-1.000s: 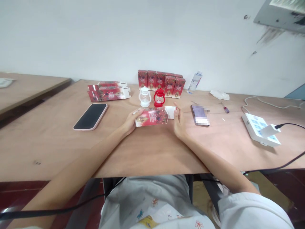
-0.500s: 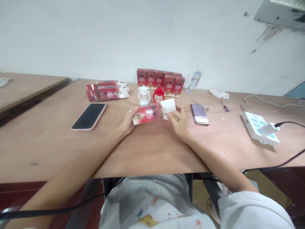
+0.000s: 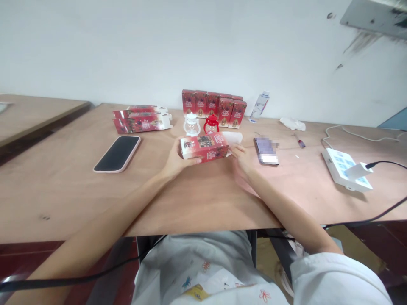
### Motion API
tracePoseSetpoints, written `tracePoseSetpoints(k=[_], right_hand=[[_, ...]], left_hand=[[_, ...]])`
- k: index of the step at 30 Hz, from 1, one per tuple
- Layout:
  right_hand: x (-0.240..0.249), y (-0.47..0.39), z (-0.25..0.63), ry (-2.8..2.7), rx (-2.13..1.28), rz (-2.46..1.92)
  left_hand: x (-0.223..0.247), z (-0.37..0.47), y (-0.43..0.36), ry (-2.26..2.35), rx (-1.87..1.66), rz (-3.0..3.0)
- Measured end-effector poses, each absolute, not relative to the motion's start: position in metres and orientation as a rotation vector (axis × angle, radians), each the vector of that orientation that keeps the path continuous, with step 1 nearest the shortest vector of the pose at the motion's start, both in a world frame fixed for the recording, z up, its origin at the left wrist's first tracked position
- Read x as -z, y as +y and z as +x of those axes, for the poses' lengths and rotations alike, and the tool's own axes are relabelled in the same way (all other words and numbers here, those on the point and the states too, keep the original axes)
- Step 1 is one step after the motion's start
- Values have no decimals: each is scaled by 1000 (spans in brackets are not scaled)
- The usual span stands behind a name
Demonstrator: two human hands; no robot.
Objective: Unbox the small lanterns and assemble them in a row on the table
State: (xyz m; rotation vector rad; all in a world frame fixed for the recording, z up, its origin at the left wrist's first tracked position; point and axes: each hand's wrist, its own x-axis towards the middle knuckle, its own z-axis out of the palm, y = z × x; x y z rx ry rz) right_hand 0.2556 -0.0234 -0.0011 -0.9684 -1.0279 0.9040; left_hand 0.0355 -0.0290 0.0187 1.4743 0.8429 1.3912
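A red printed box is held above the table, opened out into a box shape, with a white flap at its right end. My left hand grips its left end, thumb along the lower front side. The fingers of my right hand are closed at the right end, by the white flap. Just behind the box stand a white lantern and a red lantern, its lower part partly hidden by the box.
Several upright red boxes stand by the wall. Flattened cartons and a phone lie left. Rightward are a second phone, a bottle, tissue, a small screwdriver and a power strip with cables.
The box in my hands has gone from flat to opened out and turned to show two printed sides. My left thumb has shifted onto its front; my right hand has moved slightly right.
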Motion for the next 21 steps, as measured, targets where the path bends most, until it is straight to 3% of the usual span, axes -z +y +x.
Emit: tracePoseSetpoints(k=[5,17,21], right_hand=[[-13,-12,276,-771,-1023,-825],[-20,-2,297,-729,-459,-911],[-22,-13,284,-898,-425,-966]], left_hand=[[-25,30,-24,875,-1650,1505],[-42,18,-31,997,-2036,1934],[-37,16,-38,1094,-1972,2126]])
